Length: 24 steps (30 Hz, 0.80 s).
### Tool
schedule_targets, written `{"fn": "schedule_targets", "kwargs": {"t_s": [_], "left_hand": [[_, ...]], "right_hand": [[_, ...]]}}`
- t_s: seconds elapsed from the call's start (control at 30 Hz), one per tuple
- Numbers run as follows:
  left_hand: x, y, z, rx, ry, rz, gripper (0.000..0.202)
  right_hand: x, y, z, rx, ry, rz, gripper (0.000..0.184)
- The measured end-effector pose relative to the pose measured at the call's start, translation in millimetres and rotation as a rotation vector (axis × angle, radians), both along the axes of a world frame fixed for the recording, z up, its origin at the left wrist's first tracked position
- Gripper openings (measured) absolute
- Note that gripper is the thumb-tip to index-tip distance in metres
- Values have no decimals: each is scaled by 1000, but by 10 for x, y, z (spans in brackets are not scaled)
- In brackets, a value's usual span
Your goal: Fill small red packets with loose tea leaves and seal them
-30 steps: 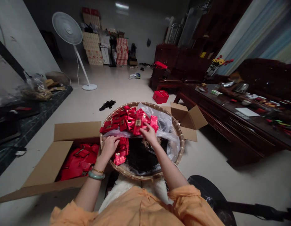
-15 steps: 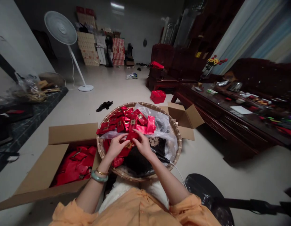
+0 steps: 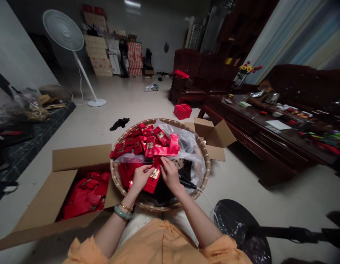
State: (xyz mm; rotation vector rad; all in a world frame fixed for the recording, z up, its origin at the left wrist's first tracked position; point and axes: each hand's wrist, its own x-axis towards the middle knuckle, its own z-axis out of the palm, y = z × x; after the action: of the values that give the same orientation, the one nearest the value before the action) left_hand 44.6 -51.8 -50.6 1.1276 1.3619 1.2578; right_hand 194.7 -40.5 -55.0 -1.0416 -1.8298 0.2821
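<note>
My left hand [image 3: 141, 178] and my right hand [image 3: 170, 174] pinch a glossy red packet with gold print [image 3: 153, 179] between them, above a round woven bamboo basket [image 3: 159, 121]. A heap of similar red packets [image 3: 148, 145] lies in the basket on clear plastic sheeting [image 3: 188, 139]. Just right of my right hand is a black printed packet [image 3: 183, 168]. A black handled device with a white cord [image 3: 188, 184] lies near my right wrist. To the left, an open cardboard box [image 3: 82, 157] holds red bags [image 3: 84, 196].
A flattened-open cardboard box [image 3: 211, 135] sits behind the basket. A red box [image 3: 182, 111] and black cloth [image 3: 119, 124] lie on the tiled floor. A dark wooden table [image 3: 269, 123] runs along the right. A round black object [image 3: 236, 223] sits at lower right.
My hands have come together from separate spots on the heap and now pinch one red packet, lower and nearer me. The view has turned slightly, shifting the room leftward.
</note>
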Motion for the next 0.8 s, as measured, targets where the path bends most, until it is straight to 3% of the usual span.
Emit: {"fn": "schedule_targets", "kwargs": {"t_s": [0.13,0.3,0.47,0.67,0.8], "left_hand": [[40,-23,-64,-4,-25,11,28],[75,-16,-114,14,-11,5,29],[78,-39,-88,83,183,-23,26],[73,-103,-7,218,478,-94,21],[85,-91,-15,163,481,-91,20]], "right_hand": [[7,-20,-16,-58,123,-33,32],[38,-49,2,-24,126,-35,30],[121,-40,23,-7,95,-67,22],[215,31,79,-149,11,-164,8],[234,7,109,-45,-141,-129,12]]}}
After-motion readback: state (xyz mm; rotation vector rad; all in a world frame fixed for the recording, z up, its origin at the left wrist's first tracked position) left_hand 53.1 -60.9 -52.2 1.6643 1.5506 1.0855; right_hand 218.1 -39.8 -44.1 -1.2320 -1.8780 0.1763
